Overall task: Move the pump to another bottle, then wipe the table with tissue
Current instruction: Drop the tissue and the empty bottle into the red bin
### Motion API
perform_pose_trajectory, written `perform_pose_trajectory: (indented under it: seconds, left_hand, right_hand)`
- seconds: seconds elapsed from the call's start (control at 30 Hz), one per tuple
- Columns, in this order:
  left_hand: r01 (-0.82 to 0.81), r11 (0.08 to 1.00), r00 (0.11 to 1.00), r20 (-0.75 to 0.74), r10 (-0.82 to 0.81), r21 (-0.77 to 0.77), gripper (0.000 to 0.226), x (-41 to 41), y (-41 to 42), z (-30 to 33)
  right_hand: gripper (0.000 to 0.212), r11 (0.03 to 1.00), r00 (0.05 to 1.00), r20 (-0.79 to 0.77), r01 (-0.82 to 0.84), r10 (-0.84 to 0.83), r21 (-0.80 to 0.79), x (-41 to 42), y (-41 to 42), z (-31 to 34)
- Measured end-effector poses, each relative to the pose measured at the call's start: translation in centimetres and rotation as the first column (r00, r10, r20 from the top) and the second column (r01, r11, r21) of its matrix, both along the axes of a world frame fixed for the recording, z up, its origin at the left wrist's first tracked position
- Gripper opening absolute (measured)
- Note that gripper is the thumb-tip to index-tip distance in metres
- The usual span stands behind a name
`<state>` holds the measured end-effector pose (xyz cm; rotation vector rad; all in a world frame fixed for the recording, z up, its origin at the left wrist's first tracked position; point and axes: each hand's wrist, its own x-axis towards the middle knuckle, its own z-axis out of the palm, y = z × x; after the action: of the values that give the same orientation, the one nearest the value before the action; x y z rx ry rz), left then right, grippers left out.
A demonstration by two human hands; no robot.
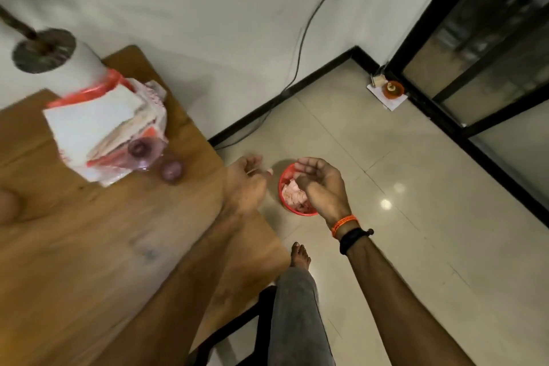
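- Step in hand: by my reading, the tail of the wiping step, with used tissue being thrown away. Both hands hang over a small red bin (297, 190) on the floor, which holds crumpled pinkish tissue (292, 197).
- Left hand (248, 178): past the table edge, fingers loosely curled; something pale shows at the fingertips, too blurred to name.
- Right hand (319, 180): above the bin, fingers relaxed and cupped, holding nothing visible.
- Pump: not identifiable; two purplish bottles (139, 150) stand blurred beside a tissue pack (98, 128) and a paper roll (84, 65).
- Next move, as a judgement: let go of any scrap over the bin and turn back to the table.
- Surface: wooden table (104, 241), spills not discernible.
- Room: pale tiled floor (416, 202), white wall, black skirting, a dangling cable (306, 30), a dark-framed glass door (481, 47).
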<state>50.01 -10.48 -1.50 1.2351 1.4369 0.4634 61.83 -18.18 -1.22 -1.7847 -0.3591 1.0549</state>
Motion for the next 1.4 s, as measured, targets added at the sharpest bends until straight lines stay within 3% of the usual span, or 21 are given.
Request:
perform_pose_trajectory:
  seconds: [0.13, 0.33, 0.47, 0.63, 0.77, 0.97, 1.23, 1.4]
  left_hand:
    - [-0.127, 0.992, 0.991, 0.040, 0.127, -0.015, 0.030, -5.6, -0.4, 3.8]
    - [-0.283, 0.958, 0.959, -0.021, 0.282, -0.046, 0.011, -13.9, 1.2, 5.7]
    - [-0.363, 0.931, 0.931, 0.020, 0.364, -0.019, 0.019, -16.3, 3.5, 6.2]
    - [-0.214, 0.974, 0.964, 0.145, 0.222, -0.072, 0.035, -16.9, 5.8, 7.2]
    - [-0.125, 0.987, 0.974, 0.177, 0.141, -0.098, 0.046, -16.3, 6.2, 7.7]
    - [-0.095, 0.990, 0.976, 0.187, 0.113, -0.101, 0.043, -15.1, 5.8, 8.2]
    - [0.064, 0.996, 0.970, 0.240, -0.045, -0.068, 0.037, -7.1, 5.3, 7.6]
    - [0.185, 0.974, 0.966, 0.208, -0.155, -0.131, 0.047, 0.8, 4.1, 3.3]
  right_hand:
    - [0.029, 0.994, 0.994, 0.015, -0.106, 0.106, 0.015, -5.2, 2.2, 2.5]
    - [0.029, 0.966, 0.966, 0.035, -0.257, 0.256, 0.020, -11.8, 6.6, 3.5]
    - [0.040, 0.940, 0.928, 0.147, -0.338, 0.342, -0.056, -13.4, 9.0, 3.0]
    - [0.059, 0.902, 0.881, 0.195, -0.418, 0.432, -0.110, -14.6, 11.6, 2.9]
    - [0.052, 0.898, 0.879, 0.186, -0.424, 0.439, -0.118, -15.1, 12.0, 2.9]
    - [0.051, 0.907, 0.890, 0.177, -0.417, 0.420, -0.053, -14.2, 11.0, 3.4]
    - [0.049, 0.970, 0.964, 0.178, -0.220, 0.200, 0.107, -6.8, 7.3, 4.3]
    - [0.047, 0.999, 0.989, 0.148, -0.028, 0.023, 0.038, 0.0, 4.3, 0.3]
